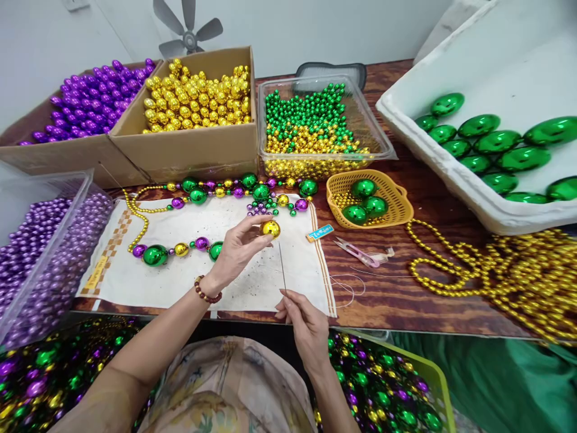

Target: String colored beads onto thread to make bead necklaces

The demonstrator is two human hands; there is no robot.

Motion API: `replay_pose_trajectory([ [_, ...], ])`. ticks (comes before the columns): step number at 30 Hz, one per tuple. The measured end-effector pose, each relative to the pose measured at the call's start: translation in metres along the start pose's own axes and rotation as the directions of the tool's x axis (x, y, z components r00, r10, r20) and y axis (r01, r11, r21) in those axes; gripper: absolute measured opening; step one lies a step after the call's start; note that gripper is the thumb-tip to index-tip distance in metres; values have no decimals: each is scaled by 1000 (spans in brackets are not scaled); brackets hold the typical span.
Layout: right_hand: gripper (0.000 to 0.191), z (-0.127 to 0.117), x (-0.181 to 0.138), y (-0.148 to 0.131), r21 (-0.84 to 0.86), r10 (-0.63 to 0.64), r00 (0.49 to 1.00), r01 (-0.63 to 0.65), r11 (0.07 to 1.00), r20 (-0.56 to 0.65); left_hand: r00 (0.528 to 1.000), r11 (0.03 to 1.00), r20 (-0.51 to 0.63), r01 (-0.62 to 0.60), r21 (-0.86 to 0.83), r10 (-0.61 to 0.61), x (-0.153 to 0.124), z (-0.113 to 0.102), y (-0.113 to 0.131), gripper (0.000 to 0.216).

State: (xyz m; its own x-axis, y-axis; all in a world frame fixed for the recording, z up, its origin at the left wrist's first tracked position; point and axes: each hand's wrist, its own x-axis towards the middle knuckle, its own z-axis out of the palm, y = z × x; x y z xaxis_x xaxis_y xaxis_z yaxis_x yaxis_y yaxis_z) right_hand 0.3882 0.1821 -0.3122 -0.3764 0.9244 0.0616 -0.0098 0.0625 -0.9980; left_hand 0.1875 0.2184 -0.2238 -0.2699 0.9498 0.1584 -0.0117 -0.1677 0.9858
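Note:
Between the thumb and fingertips of my left hand is a shiny gold bead, raised over the white cloth. My right hand pinches a long thin needle near its lower end; its tip points up and stands just below the bead, apart from it. A thin thread loops on the table to the right. On the cloth lies a strung bead necklace in green, purple and gold, partly hidden behind my left hand. Small loose purple and green beads sit near its far strand.
Cardboard boxes hold purple beads and gold beads. Around the cloth stand a clear tub, a yellow basket, a white foam box and a left-hand bin. Pink thread snips and gold strands lie right.

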Motion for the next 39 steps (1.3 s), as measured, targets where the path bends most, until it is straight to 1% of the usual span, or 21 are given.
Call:
replay_pose_trajectory([
  [3,22,-1,1,0,10,6,1000,-6,1000,-18,999,995,18,43,-92,-42,-1,1,-5,31],
  [5,22,-2,1,-1,19,9,1000,-9,1000,-28,999,994,27,40,-99,-37,-2,2,-6,31],
  [7,21,-2,1,-1,26,11,999,-10,1000,-34,1000,999,21,-8,-38,9,-3,4,-4,33],
  [10,21,-3,0,-2,27,0,999,0,1000,-36,992,987,4,-126,95,127,-4,5,1,32],
  [12,21,-3,0,-3,15,-13,999,14,1000,-32,983,975,-5,-180,132,182,-3,6,3,30],
  [13,21,-3,-1,-3,6,-22,999,22,1000,-28,982,973,-12,-187,132,190,-3,5,4,30],
  [16,21,0,-1,-6,-22,-53,999,53,998,-3,990,989,-46,-129,74,133,0,3,3,29],
  [20,19,4,1,-10,-42,-66,997,68,997,29,995,992,-95,8,-129,-20,5,1,4,28],
  [23,19,7,3,-11,-46,-67,997,68,997,32,991,964,-93,71,-256,-97,7,1,6,28],
  [25,20,8,4,-10,-54,-63,998,64,997,28,988,951,-82,98,-294,-128,7,1,8,28],
  [28,20,9,4,-10,-62,-54,998,56,997,28,987,951,-65,123,-285,-148,6,0,10,29],
  [32,19,11,4,-12,-61,-44,999,45,997,23,990,957,-30,123,-263,-135,5,-3,9,26],
  [36,19,15,5,-11,-49,-35,999,35,998,1,986,922,-16,147,-357,-164,3,-1,10,26],
  [39,18,19,7,-9,-46,-71,997,69,997,-26,983,894,-14,160,-419,-183,-1,5,14,25],
])
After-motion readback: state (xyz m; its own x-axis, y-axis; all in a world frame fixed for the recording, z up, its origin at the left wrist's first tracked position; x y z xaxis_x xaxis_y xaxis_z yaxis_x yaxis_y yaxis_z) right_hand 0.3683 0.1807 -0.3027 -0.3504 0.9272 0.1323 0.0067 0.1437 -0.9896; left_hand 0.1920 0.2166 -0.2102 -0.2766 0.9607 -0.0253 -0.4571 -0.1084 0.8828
